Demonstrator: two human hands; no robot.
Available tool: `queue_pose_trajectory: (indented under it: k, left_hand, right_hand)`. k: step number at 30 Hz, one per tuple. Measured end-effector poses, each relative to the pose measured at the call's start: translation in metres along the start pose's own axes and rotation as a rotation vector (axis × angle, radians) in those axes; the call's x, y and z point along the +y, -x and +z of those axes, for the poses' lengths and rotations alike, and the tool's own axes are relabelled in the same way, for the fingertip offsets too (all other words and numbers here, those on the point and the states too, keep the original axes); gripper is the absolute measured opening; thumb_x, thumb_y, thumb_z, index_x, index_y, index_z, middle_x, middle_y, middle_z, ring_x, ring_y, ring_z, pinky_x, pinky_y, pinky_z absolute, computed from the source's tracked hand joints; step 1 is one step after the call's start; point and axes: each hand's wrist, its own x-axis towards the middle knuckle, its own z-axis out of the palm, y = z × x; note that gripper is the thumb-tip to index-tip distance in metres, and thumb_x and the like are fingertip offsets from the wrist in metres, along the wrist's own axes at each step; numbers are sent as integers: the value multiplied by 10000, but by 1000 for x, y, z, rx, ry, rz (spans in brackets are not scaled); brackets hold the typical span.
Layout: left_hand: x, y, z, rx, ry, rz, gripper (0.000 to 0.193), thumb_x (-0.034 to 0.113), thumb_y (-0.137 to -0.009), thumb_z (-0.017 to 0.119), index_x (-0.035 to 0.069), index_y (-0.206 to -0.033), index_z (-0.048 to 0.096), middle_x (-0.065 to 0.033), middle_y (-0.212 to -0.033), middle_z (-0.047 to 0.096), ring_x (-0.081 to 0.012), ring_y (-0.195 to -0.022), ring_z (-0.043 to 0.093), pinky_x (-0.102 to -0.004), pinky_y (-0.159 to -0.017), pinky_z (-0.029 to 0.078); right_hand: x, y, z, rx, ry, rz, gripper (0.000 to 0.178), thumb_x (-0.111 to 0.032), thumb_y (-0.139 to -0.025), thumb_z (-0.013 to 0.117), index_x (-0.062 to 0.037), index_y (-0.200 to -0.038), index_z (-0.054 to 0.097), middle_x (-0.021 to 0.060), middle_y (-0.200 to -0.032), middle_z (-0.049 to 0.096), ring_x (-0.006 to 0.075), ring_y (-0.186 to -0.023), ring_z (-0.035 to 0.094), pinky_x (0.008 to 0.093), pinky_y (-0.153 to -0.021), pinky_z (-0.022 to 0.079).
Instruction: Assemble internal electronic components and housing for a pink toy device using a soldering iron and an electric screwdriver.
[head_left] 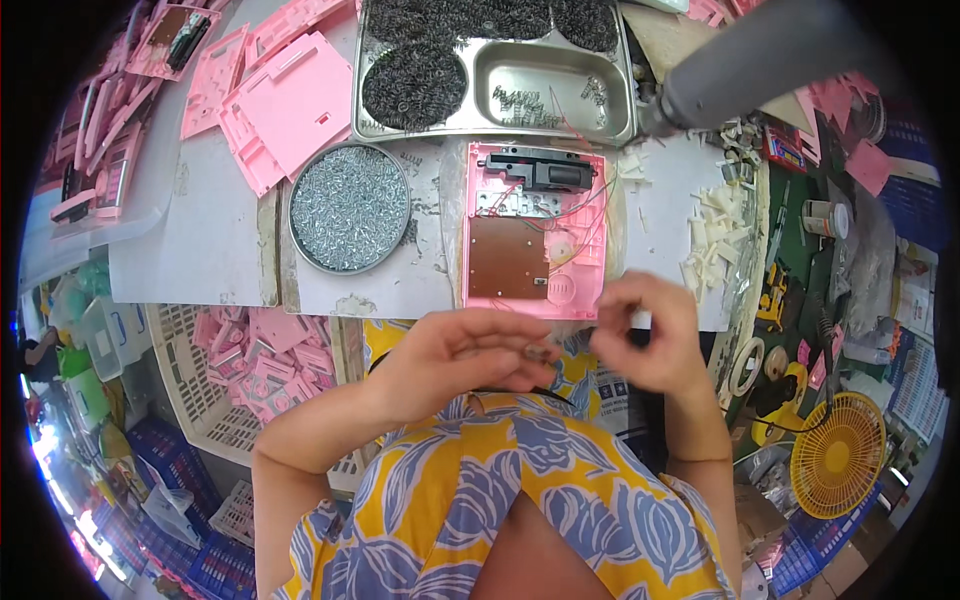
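A pink plastic housing (592, 290) lies on the table in front of me. Inside it are a brown board (508, 258), a black mechanism (545, 172) near the far edge, a perforated metal plate (515, 204) and thin loose wires. My left hand (475, 352) is cupped just below the housing's near edge, its fingers curled around something small that I cannot make out. At the near right corner of the housing, my right hand (655, 330) is curled, with a gap between thumb and forefinger and nothing visible between them.
A round tin of small screws (350, 208) stands left of the housing. Behind it sits a metal tray (420, 130) of springs. White plastic parts (712, 235) lie to the right, below a grey tool (740, 75). Pink panels (290, 110) are stacked at far left.
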Motion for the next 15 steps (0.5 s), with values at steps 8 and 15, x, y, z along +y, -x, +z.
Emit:
queue_pose_trajectory:
  k: [8,15]
  left_hand:
    - [-19,-38,7,-7,-205,111,405,-18,-1027,513,-48,-1431,494,-174,-1362,612,-229,-1250,617,-334,-1034,532]
    - [-7,-28,6,226,-1424,572,414,45,-866,687,9,-1272,615,-90,-1060,666,-241,-933,667,-354,-800,545]
  right_hand:
    - [-2,8,13,84,363,-287,358,-76,-713,854,-49,-1028,686,67,-856,682,245,-742,667,329,-630,539]
    - [-4,16,8,22,175,146,206,-59,-765,808,-50,-942,703,97,-856,683,241,-749,667,352,-618,527]
